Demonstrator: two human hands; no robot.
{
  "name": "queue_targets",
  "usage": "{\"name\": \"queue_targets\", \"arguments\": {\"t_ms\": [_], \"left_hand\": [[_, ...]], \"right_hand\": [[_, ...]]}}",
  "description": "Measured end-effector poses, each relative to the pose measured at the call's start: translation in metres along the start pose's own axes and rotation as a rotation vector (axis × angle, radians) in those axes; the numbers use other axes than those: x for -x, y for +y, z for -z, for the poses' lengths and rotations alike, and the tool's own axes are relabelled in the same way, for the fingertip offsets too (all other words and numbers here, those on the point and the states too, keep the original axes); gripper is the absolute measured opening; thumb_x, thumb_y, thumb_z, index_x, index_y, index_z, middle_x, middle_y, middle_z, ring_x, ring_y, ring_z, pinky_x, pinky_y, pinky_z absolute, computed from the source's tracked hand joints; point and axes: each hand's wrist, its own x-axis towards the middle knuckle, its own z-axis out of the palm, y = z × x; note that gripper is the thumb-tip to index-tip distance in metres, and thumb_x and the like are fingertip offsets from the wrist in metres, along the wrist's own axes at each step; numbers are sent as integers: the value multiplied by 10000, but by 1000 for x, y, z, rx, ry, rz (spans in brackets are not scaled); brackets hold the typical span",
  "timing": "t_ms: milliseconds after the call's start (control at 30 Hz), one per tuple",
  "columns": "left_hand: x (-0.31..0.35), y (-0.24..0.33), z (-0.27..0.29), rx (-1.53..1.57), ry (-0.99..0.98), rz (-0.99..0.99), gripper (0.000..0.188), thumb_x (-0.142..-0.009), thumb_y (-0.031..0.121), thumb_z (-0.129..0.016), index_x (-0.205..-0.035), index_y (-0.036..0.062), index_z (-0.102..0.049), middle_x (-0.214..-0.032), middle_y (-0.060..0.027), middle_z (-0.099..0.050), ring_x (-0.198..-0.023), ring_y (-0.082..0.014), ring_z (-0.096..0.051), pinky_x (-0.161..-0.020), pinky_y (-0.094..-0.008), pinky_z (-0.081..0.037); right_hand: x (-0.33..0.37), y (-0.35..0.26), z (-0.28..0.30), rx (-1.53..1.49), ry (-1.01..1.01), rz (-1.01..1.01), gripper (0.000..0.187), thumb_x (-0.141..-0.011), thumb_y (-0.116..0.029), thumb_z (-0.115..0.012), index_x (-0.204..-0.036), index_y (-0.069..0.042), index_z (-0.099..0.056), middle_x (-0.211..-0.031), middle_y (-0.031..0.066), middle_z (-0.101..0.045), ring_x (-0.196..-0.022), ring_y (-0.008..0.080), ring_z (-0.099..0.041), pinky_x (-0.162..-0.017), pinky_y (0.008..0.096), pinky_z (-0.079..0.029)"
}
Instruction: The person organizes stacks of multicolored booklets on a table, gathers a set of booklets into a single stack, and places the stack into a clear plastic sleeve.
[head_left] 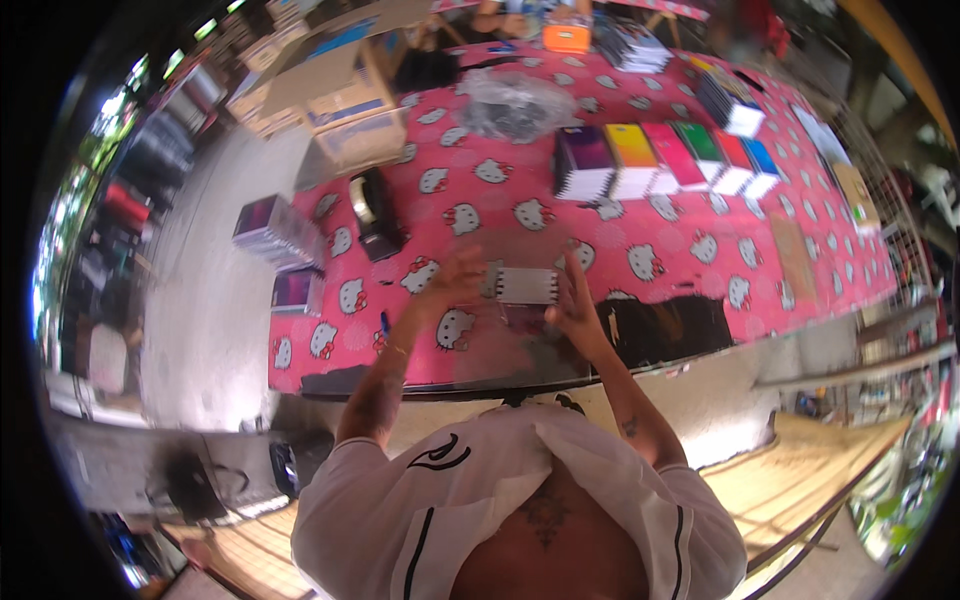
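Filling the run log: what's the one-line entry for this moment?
left hand: on white stack | right hand: holding stack | surface: pink tablecloth

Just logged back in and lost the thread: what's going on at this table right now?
A person is holding a small stack of white-edged booklets between both hands, left hand and right hand, just above a table with a pink cartoon-cat cloth. Farther back lies a row of booklet stacks with coloured covers, plus a crumpled clear plastic bag. A black tape dispenser sits to the left.

Bare cloth (480, 215) ahead; tape dispenser (375, 212) blocks left.
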Motion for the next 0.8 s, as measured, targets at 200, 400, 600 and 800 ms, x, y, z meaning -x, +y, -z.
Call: {"name": "queue_targets", "arguments": {"t_ms": [200, 400, 600, 800], "left_hand": [[80, 48, -72, -564, 533, -245, 726, -731, 122, -879, -1341, 33, -496, -1193, -95, -599, -1086, -190, -599, -881, -358, -523], [156, 81, 113, -48, 1339, -273, 730, -819, 468, -787, -1216, -88, -527, -976, -157, -659, -805, -203, -684, -644, -292, -570], [178, 1, 278, -10, 1553, -133, 619, -809, 583, -737, -1037, 18, -628, -803, -86, -623, -619, -164, -593, -515, -329, -461], [155, -25, 310, -260, 1323, -429, 393, -979, 310, -492, -1242, 31, -577, -762, -13, -514, -557, -116, -440, -469, -275, -370]], "right_hand": [[-21, -37, -44, -46, -275, 85, 969, -852, -65, -701, -1586, -81, -69, -1544, 152, -306, -1401, 264, -347, -1084, 354, -378], [-36, -11, -63, -6, -137, -82, 720, -934, -163, -670, -1515, -38, -265, -1469, 142, -410, -1187, 170, -514, -890, 272, -472], [-7, 15, -82, 31, -172, -343, 427, -979, -216, -645, -1349, -55, -507, -1115, 51, -626, -921, 77, -571, -773, 242, -468], [17, 25, -31, -86, 18, -341, 407, -975, -200, -648, -1341, -67, -532, -1053, 16, -636, -915, 77, -574, -768, 245, -479]]}}
